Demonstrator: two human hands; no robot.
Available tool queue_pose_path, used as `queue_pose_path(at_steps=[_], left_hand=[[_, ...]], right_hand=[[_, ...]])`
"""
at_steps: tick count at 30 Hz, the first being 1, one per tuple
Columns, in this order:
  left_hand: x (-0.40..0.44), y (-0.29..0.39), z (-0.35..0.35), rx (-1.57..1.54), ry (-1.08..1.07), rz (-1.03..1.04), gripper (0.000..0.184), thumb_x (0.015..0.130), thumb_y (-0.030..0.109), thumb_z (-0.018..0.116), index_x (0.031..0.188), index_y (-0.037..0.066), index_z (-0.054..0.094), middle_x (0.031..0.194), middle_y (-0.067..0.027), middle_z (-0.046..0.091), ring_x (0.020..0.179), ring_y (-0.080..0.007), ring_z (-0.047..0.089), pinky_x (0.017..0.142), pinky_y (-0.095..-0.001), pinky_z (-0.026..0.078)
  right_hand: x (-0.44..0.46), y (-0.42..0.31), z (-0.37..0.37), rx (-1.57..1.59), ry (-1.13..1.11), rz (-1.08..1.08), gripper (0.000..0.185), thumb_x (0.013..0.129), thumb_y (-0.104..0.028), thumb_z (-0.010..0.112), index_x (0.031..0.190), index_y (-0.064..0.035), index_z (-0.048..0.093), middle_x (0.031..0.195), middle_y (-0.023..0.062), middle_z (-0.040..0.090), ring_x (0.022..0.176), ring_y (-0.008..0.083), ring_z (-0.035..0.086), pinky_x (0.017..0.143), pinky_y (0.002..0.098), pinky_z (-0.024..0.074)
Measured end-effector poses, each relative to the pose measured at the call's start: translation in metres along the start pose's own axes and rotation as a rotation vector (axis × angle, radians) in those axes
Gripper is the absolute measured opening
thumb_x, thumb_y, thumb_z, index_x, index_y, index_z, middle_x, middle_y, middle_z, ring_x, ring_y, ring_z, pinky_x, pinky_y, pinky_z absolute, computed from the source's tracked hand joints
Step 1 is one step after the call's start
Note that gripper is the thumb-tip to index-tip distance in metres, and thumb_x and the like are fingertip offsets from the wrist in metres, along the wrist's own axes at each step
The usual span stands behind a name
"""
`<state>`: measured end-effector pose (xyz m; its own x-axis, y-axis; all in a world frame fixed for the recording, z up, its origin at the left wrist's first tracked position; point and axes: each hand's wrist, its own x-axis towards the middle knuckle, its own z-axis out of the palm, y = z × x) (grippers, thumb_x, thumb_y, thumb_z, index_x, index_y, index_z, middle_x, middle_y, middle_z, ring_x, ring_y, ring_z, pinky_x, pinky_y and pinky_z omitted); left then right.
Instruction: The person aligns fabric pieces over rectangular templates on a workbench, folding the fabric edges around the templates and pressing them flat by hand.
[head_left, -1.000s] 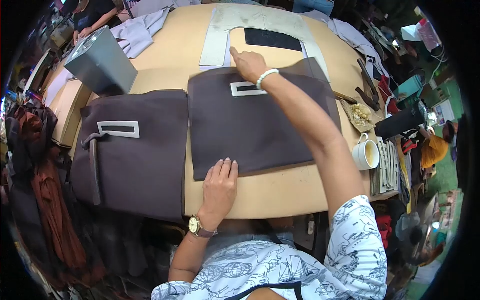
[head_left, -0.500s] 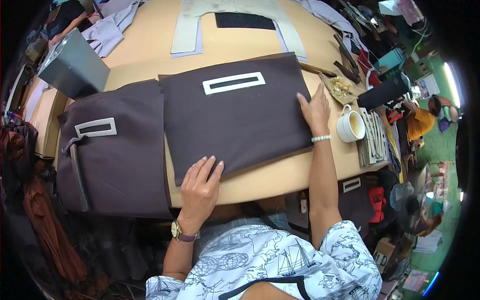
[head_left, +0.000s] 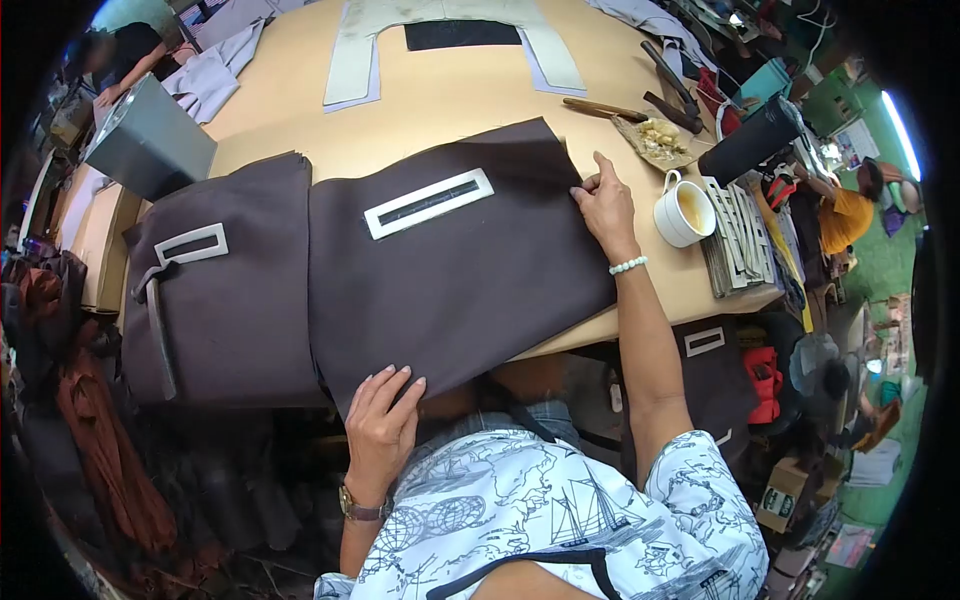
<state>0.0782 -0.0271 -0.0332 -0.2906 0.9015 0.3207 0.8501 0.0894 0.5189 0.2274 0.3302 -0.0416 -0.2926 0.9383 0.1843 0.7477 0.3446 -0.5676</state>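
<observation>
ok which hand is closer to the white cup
Right. The right hand is left of the cup, by the right edge of the dark sheet; the left hand is farther off, at the sheet's near edge.

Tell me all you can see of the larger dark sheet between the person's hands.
The dark brown sheet looks like smooth leather, lying slightly askew. Near its far edge sits a slotted white frame. Its near-left corner extends past the table edge, under the left hand's fingers; the right hand touches its right edge.
</observation>
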Motion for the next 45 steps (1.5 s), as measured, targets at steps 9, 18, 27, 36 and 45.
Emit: queue_pose_path(at_steps=[9, 18, 27, 36, 45], left_hand=[[0.011, 0.006, 0.001, 0.045, -0.007, 0.003, 0.033, 0.07, -0.003, 0.061, 0.103, 0.003, 0.066, 0.11, -0.0138, 0.061, 0.107, -0.0317, 0.056, 0.093, -0.0432, 0.043], [0.015, 0.008, 0.009, 0.1, -0.023, 0.033, 0.031, 0.072, 0.0, 0.063, 0.102, 0.002, 0.066, 0.109, -0.0143, 0.061, 0.106, -0.0318, 0.056, 0.093, -0.0444, 0.043], [0.011, 0.013, 0.012, 0.071, -0.013, 0.086, 0.029, 0.071, -0.001, 0.064, 0.1, 0.002, 0.066, 0.108, -0.0147, 0.062, 0.104, -0.0314, 0.058, 0.091, -0.0446, 0.045], [0.013, 0.019, 0.0, -0.218, -0.244, 0.136, 0.028, 0.066, 0.013, 0.069, 0.092, 0.003, 0.067, 0.111, -0.0153, 0.061, 0.11, -0.0333, 0.055, 0.095, -0.0487, 0.04], [0.076, -0.031, 0.036, 0.243, 0.268, -0.278, 0.034, 0.074, 0.022, 0.072, 0.093, -0.003, 0.058, 0.107, -0.0201, 0.056, 0.1, -0.0373, 0.051, 0.088, -0.043, 0.039]], right_hand=[[0.011, 0.007, 0.004, 0.033, 0.126, 0.036, 0.055, 0.076, -0.01, 0.056, 0.128, 0.0013, 0.043, 0.074, 0.0119, 0.066, 0.073, 0.0295, 0.065, 0.072, 0.0397, 0.0493], [0.024, 0.005, 0.005, 0.015, 0.093, 0.0, 0.065, 0.076, -0.021, 0.063, 0.131, 0.0025, 0.037, 0.08, 0.0146, 0.066, 0.075, 0.0319, 0.064, 0.073, 0.0423, 0.0494], [-0.001, 0.003, -0.006, 0.069, 0.026, 0.071, 0.074, 0.07, -0.018, 0.074, 0.13, 0.0008, 0.035, 0.078, 0.0195, 0.063, 0.078, 0.037, 0.062, 0.072, 0.0417, 0.0478], [-0.088, 0.058, -0.073, 0.117, 0.223, 0.054, 0.082, 0.068, -0.001, 0.073, 0.137, 0.0008, 0.03, 0.096, 0.0186, 0.057, 0.09, 0.0321, 0.059, 0.081, 0.0388, 0.0454], [-0.099, 0.049, -0.072, 0.07, 0.215, 0.387, 0.086, 0.069, -0.019, 0.076, 0.136, 0.0029, 0.027, 0.091, 0.0249, 0.061, 0.085, 0.0382, 0.061, 0.077, 0.0433, 0.0474]])
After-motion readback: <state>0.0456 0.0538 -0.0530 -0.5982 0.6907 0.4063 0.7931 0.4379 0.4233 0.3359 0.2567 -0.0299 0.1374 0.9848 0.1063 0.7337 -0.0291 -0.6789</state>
